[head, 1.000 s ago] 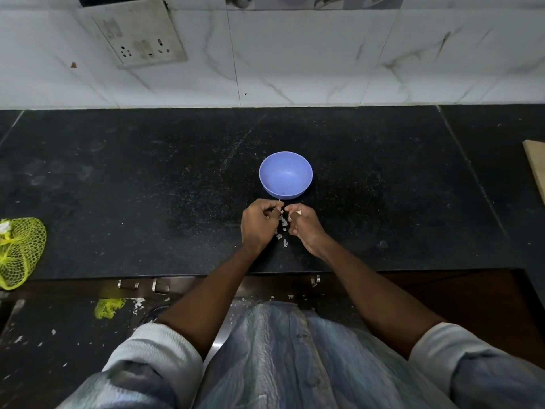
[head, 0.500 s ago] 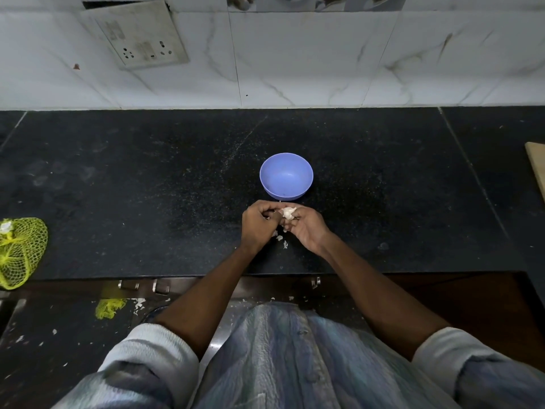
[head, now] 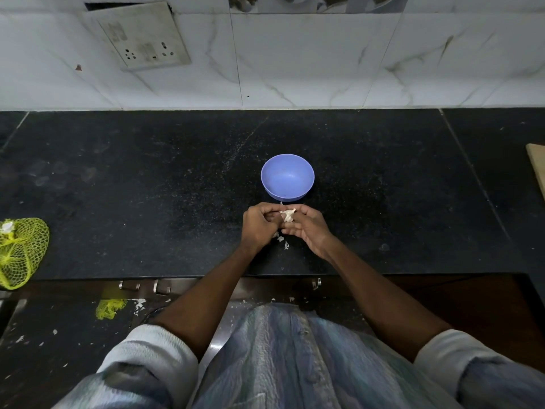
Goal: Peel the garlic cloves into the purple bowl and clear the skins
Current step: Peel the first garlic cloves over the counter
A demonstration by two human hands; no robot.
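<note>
I see both hands' fingertips pinching the garlic (head: 287, 215) just before the bowl (head: 287, 177): left hand (head: 259, 224) curled, right hand (head: 306, 228) cradling. It looks light, hard, with papery brittle skin; I'd grip the clove's sides. Skins (head: 282, 242) lie beneath.

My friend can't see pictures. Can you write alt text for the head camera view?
Two hands, left hand and right hand, hold a garlic piece together above a black counter, just before an empty-looking purple bowl. Skin bits lie beneath; a yellow net bag sits far left.
</note>
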